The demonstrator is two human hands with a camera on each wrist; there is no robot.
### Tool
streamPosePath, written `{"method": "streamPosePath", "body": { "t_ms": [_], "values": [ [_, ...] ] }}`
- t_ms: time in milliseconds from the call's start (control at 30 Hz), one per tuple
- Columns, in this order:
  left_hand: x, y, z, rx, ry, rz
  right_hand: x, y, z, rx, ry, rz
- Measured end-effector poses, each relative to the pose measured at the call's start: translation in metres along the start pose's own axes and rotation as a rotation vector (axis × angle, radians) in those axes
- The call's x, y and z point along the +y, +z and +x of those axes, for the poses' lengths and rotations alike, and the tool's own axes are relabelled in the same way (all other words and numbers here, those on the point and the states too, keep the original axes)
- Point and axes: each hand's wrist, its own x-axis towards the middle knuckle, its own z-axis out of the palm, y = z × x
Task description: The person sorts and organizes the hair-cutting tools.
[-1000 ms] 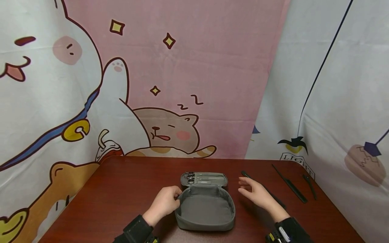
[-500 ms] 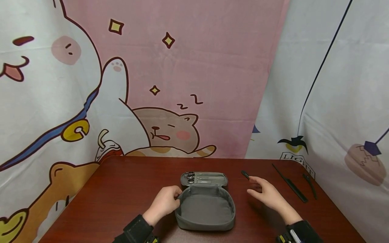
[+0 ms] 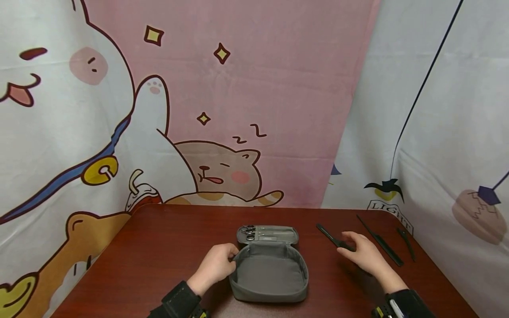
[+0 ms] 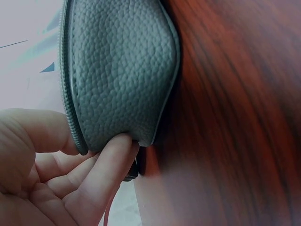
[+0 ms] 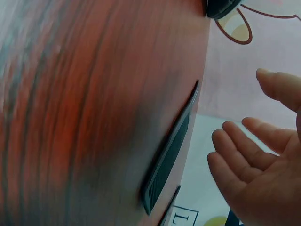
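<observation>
An open grey zippered case (image 3: 268, 289) lies on the table with its lid folded back. My left hand (image 3: 214, 265) pinches the case's left side wall near the hinge, and in the left wrist view its fingers (image 4: 115, 157) press the pebbled grey outside (image 4: 122, 70). My right hand (image 3: 366, 254) hovers over a black comb (image 3: 332, 236), fingers spread and holding nothing. Part of that comb is hidden beneath the hand. In the right wrist view a toothed black comb (image 5: 171, 150) lies beyond the open palm (image 5: 263, 183).
Small metal tools (image 3: 249, 232) with finger loops sit in the case's lid pocket. Right of my right hand lie a black tail comb (image 3: 383, 243) and a smaller slim black item (image 3: 406, 243). A printed cloth (image 3: 294, 110) hangs behind the table.
My right hand has moved rightward, away from the case and along the nearest black comb, uncovering more of its far end. The left hand stays at the case wall.
</observation>
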Motion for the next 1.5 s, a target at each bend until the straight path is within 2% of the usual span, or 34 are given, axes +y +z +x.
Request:
{"method": "streamPosePath", "body": {
  "t_ms": [200, 600, 900, 1233, 1500],
  "values": [
    [-0.001, 0.0, 0.0, 0.003, 0.004, 0.001, 0.011, -0.003, 0.003, -0.023, 0.05, -0.094],
    [-0.002, 0.001, -0.001, 0.013, 0.014, -0.017, 0.026, -0.006, 0.009, -0.097, 0.127, -0.21],
    [-0.003, 0.001, 0.0, 0.002, 0.014, -0.022, 0.031, -0.005, 0.009, -0.161, 0.166, -0.232],
    [-0.004, 0.001, 0.001, -0.008, 0.005, -0.022, 0.027, -0.001, 0.014, -0.149, 0.186, -0.271],
    [-0.005, 0.001, 0.001, -0.01, 0.002, -0.031, 0.025, -0.001, 0.015, -0.156, 0.2, -0.246]
  ]
}}
